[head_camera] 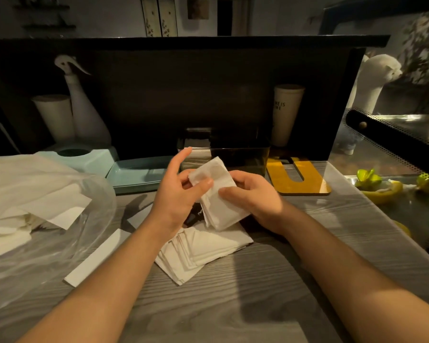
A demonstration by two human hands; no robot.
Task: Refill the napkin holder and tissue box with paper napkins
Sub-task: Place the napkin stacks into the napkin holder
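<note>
Here, both hands (176,191) (253,196) pinching folded napkins (221,201)

Both forearms reach forward, bare, converging at centre. The left hand (176,191) pinches with thumb against curled fingers, index finger lifted straight. The right hand (252,194) curls its fingers, thumb pressing on top, knuckles facing up.

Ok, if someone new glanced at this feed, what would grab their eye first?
Probably both hands, left hand and right hand, holding a small stack of napkins at centre, above a fanned napkin pile on the counter. Then the yellow board to the right beside the dark holder.
</note>
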